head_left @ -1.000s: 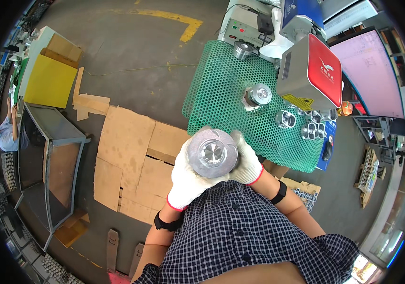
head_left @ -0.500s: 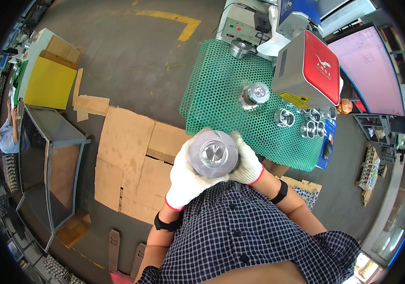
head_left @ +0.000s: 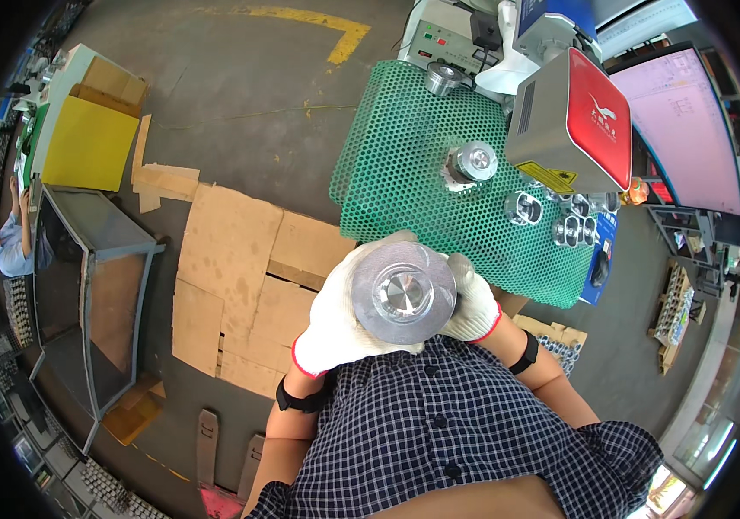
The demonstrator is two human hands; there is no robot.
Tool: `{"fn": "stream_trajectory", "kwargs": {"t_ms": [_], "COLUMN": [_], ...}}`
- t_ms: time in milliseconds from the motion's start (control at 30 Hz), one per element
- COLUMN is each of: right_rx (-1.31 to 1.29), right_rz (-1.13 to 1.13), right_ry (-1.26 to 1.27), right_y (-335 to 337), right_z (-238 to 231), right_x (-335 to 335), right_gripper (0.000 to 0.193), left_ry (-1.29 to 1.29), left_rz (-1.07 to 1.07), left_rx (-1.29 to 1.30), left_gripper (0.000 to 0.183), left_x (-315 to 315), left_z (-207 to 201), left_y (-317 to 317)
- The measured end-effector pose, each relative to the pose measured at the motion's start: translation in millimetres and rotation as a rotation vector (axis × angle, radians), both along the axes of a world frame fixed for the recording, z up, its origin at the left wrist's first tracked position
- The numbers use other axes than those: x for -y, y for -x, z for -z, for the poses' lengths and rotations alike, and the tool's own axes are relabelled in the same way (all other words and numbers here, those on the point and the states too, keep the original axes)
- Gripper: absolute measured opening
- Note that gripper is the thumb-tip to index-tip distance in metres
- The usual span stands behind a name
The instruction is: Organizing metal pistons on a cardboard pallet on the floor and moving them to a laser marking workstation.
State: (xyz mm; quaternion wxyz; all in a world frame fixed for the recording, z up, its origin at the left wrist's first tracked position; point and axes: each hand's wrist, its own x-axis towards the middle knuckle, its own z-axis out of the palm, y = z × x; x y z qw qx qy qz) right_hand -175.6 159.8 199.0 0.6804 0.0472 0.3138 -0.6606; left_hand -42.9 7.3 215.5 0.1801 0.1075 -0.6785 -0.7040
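A round grey metal piston is held up in front of my chest, its flat crown and central bowl facing me. My left hand, in a white knit glove, wraps round the piston's left side and underside. On the other side my gloved right hand closes against the rim, its fingers partly hidden by the piston. Beyond my hands, another piston stands crown up on a small base on the green perforated mat. Several shiny pistons, such as one piston, lie at the mat's right.
A grey and red machine head overhangs the mat, with a monitor to its right. One more piston sits near the control box. Cardboard covers floor at left, beside a metal frame cart. A co-worker is far left.
The piston and both hands have come slightly closer to my head and a little to the right. Both hands keep their hold, and the view has shifted slightly.
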Motion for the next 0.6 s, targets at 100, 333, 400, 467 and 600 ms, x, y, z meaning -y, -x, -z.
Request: {"fn": "stream_trajectory", "kwargs": {"t_ms": [100,333,400,467,600], "right_rx": [-0.013,0.033,0.057,0.168,0.217], "right_rz": [-0.033,-0.017,-0.02,0.046,0.028], "right_ry": [0.067,0.099,0.092,0.031,-0.037], "right_y": [2,6,10,10,32], "right_z": [0,-11,-3,0,15], "right_x": [4,16,15,23,57], "right_gripper": [0.076,0.07,0.068,0.05,0.035], "left_ry": [-0.002,-0.045,-0.058,-0.066,0.048], "left_rz": [0.021,0.026,0.022,0.026,-0.102], "left_rx": [0.006,0.012,0.055,0.094,0.356], "left_gripper": [0.108,0.107,0.107,0.106,0.091], "left_x": [3,10,12,16,16], "left_z": [0,6,8,12,47], "left_y": [1,3,3,2,-2]}}
